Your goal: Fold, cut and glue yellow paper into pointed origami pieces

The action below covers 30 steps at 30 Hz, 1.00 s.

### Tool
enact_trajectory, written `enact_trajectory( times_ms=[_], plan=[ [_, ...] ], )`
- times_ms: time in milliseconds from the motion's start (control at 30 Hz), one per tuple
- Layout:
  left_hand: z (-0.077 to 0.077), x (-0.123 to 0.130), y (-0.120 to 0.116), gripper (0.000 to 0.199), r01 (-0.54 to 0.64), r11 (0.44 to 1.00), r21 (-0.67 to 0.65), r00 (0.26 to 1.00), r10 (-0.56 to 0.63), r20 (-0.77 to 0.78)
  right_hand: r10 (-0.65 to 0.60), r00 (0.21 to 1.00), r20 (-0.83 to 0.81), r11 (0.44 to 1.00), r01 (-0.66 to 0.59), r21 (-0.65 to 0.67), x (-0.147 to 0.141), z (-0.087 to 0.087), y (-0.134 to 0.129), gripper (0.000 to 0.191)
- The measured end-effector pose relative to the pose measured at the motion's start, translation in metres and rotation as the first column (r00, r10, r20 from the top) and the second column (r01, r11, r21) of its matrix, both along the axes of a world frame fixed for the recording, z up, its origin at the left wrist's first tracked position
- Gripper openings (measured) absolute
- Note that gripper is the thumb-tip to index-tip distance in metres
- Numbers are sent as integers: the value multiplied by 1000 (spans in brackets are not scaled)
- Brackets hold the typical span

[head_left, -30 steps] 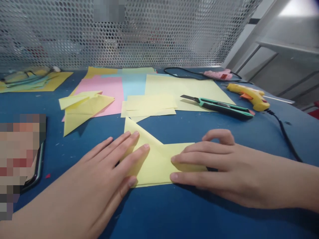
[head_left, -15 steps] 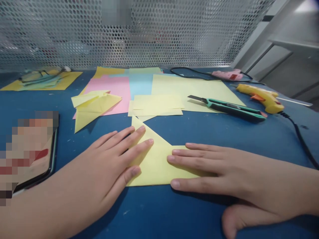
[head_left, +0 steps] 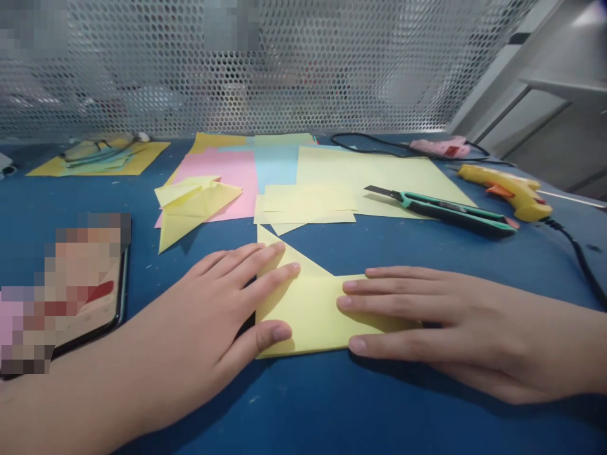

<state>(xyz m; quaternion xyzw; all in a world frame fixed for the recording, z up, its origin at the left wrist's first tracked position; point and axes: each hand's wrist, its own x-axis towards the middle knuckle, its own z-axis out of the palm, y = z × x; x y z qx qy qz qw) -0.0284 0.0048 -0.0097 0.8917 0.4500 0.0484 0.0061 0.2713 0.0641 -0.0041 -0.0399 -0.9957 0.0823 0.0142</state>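
A folded sheet of yellow paper point(head_left: 313, 309) lies flat on the blue table, with a pointed flap rising at its upper left. My left hand point(head_left: 237, 297) rests on the paper's left side, fingers stretched out and thumb near the lower edge. Across the right part lies my right hand point(head_left: 427, 309), its fingers extended and pointing left; its thumb is hidden. Both palms face down, and neither hand grips anything. Beyond the left fingertips are small pale yellow paper pieces point(head_left: 308, 202). A folded yellow paper shape point(head_left: 194, 205) stands behind my left hand.
A utility knife point(head_left: 458, 212) with its blade out lies beyond my right hand. Farther right are a yellow glue gun point(head_left: 509, 189) and a pink tool point(head_left: 443, 146) with cords. A phone point(head_left: 90, 291) is at left. Coloured sheets point(head_left: 218, 170) lie before a perforated metal panel point(head_left: 284, 76).
The whole view has shifted slightly, so things appear farther right. My right thumb has tucked out of sight under the hand. Both hands stay flat on the paper.
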Motion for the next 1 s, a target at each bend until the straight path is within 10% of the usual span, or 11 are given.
enact_trajectory(
  times_ms=[333, 1000],
  plan=[
    [-6, -4, 4, 90, -51, 989, -141, 999, 52, 2, -17, 998, -60, 996, 22, 89, -2, -3, 0, 44],
    [-7, -1, 5, 59, -53, 984, -169, 996, 41, -78, -85, 994, -71, 996, 87, 21, -10, -3, -5, 39]
  ],
)
